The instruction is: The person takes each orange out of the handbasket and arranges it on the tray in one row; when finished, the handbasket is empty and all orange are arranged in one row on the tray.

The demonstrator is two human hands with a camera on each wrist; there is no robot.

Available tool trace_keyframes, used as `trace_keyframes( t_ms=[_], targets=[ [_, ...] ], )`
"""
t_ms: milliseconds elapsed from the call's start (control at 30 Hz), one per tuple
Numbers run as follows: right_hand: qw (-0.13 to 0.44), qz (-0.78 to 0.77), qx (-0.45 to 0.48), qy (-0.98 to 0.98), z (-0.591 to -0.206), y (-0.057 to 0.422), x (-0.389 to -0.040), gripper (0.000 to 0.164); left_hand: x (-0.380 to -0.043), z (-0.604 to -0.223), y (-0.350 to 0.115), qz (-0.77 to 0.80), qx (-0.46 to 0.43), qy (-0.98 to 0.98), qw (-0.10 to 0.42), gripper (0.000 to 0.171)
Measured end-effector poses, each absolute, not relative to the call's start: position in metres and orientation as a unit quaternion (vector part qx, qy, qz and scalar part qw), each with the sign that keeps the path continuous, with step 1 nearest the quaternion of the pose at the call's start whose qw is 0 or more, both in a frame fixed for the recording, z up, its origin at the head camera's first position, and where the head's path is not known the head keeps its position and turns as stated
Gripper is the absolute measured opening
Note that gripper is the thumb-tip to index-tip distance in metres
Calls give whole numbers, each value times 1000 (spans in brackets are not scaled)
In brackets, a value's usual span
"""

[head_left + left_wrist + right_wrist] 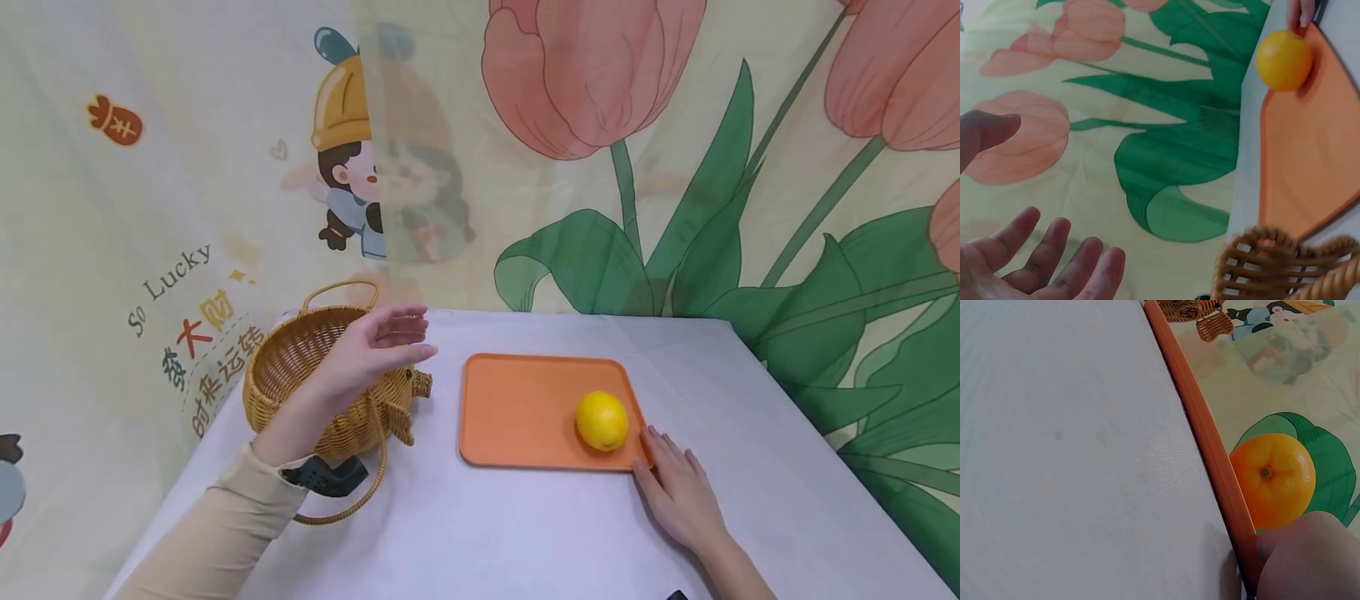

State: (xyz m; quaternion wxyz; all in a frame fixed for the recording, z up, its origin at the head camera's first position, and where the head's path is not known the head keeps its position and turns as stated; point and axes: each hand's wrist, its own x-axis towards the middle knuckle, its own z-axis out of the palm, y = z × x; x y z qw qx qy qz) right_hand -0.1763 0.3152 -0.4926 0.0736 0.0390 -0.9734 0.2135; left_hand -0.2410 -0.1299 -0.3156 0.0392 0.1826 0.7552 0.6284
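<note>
A round yellow-orange citrus fruit [602, 421] sits on the right part of an orange tray [517, 412]. My right hand [681, 487] is at the tray's near right corner; in the right wrist view its thumb [1313, 559] lies over the rim and a finger shows on the other side, pinching the edge. My left hand [382, 342] is raised in front of a wicker basket shaped like a pig [352, 433], with fingers extended and slightly bent, thumb apart and nothing held. The left wrist view shows the spread fingers [1060, 256] and part of the basket [1272, 269].
A white cloth covers the table [450, 533]. The basket's handle [378, 467] droops onto the cloth toward the front. Behind the table hangs a curtain [420, 283] printed with tulips and cartoon figures. A dark strap device [330, 477] is on the left wrist.
</note>
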Motion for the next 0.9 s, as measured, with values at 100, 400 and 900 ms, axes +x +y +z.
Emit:
trace_keyframes(
  t_ms=[100, 400, 900],
  targets=[
    [74, 213, 38, -974, -492, 316, -177, 68, -245, -313, -138, 628, 171, 758, 35, 62],
    [72, 212, 32, -974, -493, 316, -177, 69, -254, -312, -157, 613, 141, 777, 35, 64],
    [75, 215, 33, -973, -492, 315, -177, 68, -286, -307, -195, 593, 85, 800, 29, 61]
  ],
)
